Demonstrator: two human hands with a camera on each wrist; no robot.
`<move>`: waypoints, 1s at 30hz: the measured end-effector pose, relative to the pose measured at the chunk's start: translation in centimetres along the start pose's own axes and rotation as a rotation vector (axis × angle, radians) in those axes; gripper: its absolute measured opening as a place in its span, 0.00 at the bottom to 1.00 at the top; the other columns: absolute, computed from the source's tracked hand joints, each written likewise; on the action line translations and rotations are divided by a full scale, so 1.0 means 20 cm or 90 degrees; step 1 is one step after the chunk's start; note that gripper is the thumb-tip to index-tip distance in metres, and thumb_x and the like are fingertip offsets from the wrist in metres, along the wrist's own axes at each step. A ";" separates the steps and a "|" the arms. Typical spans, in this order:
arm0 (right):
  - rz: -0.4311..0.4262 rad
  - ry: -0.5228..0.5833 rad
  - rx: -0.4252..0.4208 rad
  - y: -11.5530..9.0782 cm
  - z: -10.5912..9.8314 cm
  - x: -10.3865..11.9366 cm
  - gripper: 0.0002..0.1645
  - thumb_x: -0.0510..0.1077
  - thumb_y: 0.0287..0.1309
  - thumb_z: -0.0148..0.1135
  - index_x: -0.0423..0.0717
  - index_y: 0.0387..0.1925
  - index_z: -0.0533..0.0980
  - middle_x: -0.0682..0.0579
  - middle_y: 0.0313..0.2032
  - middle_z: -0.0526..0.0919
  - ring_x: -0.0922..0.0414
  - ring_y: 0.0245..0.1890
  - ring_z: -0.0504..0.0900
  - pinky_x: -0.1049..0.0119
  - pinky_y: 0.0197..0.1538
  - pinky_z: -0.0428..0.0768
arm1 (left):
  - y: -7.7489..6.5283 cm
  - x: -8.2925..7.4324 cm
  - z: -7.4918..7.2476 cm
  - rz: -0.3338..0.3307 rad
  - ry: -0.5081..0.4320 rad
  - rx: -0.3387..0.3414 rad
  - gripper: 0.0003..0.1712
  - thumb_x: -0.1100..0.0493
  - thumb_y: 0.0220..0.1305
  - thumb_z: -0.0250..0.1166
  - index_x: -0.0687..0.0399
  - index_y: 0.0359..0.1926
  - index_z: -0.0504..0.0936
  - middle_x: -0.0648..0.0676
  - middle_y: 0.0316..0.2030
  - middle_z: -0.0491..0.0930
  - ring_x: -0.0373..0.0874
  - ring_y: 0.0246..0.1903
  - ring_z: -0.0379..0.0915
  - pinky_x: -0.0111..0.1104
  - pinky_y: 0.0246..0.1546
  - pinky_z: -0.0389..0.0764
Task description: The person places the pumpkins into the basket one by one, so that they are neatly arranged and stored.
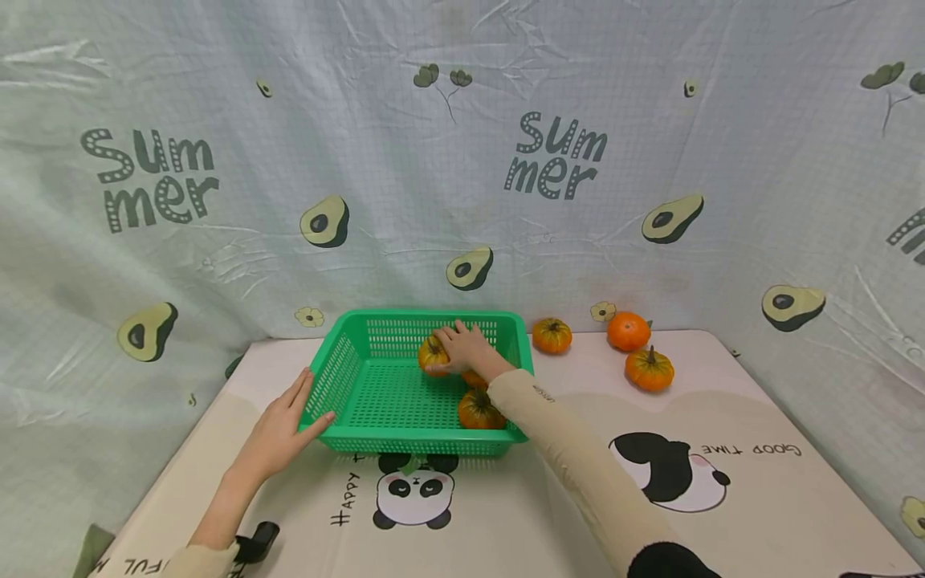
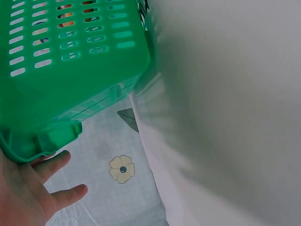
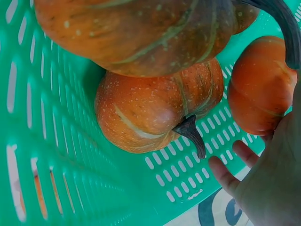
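A green plastic basket (image 1: 405,440) with slotted walls stands on the table. My left hand (image 1: 278,433) rests on its left rim, fingers straight; in the left wrist view, the spread fingers (image 2: 55,165) lie beside the rim. Inside the basket, my right hand (image 1: 470,353) holds a small orange pumpkin (image 1: 430,358) between thumb and fingers near the back wall. Other fingers (image 3: 225,175) extend outward in the right wrist view. Under the right wrist lies a second pumpkin (image 1: 473,379), partly hidden. A third pumpkin (image 1: 480,411) sits at the basket's front right.
Right of the basket, a pumpkin (image 1: 552,335) stands near the back edge. Farther right are a smooth orange pumpkin (image 1: 628,331) and a ribbed pumpkin (image 1: 649,371), close together. A printed curtain (image 1: 405,160) hangs behind the panda-patterned tablecloth (image 1: 549,514).
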State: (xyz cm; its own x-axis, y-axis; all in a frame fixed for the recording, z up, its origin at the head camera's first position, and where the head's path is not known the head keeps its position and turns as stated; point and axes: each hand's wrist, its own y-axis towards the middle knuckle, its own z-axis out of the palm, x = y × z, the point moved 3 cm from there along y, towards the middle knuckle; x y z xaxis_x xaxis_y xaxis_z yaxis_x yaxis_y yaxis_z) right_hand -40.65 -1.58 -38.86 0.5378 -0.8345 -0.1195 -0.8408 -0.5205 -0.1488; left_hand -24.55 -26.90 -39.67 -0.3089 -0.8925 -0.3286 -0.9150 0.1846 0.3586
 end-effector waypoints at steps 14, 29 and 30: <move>-0.024 -0.060 -0.012 0.00 0.00 0.01 0.43 0.72 0.54 0.39 0.61 0.68 0.47 0.59 0.67 0.54 0.53 0.66 0.53 0.49 0.64 0.59 | 0.00 0.00 0.00 0.002 0.007 -0.002 0.46 0.44 0.59 0.56 0.72 0.65 0.50 0.70 0.65 0.51 0.68 0.59 0.54 0.56 0.55 0.61; -0.058 0.012 -0.055 -0.02 -0.05 -0.01 0.38 0.67 0.59 0.40 0.58 0.66 0.52 0.57 0.65 0.58 0.54 0.62 0.58 0.50 0.62 0.61 | 0.00 -0.01 0.00 0.006 0.012 -0.002 0.45 0.44 0.60 0.55 0.72 0.65 0.50 0.71 0.65 0.51 0.69 0.59 0.54 0.56 0.55 0.61; -0.063 0.018 -0.058 -0.03 -0.06 0.00 0.37 0.66 0.59 0.41 0.58 0.66 0.52 0.56 0.65 0.58 0.53 0.62 0.57 0.50 0.62 0.61 | 0.00 -0.01 0.00 0.006 0.013 -0.003 0.45 0.44 0.60 0.55 0.72 0.65 0.50 0.71 0.65 0.51 0.69 0.59 0.54 0.56 0.55 0.61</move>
State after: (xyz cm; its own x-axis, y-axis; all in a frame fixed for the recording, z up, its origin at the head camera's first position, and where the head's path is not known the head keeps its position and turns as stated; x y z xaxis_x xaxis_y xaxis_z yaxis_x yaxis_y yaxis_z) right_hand -40.28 -1.42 -37.49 0.6177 -0.7822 -0.0812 -0.7864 -0.6140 -0.0680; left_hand -24.55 -26.76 -39.57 -0.3124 -0.8990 -0.3068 -0.9106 0.1914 0.3664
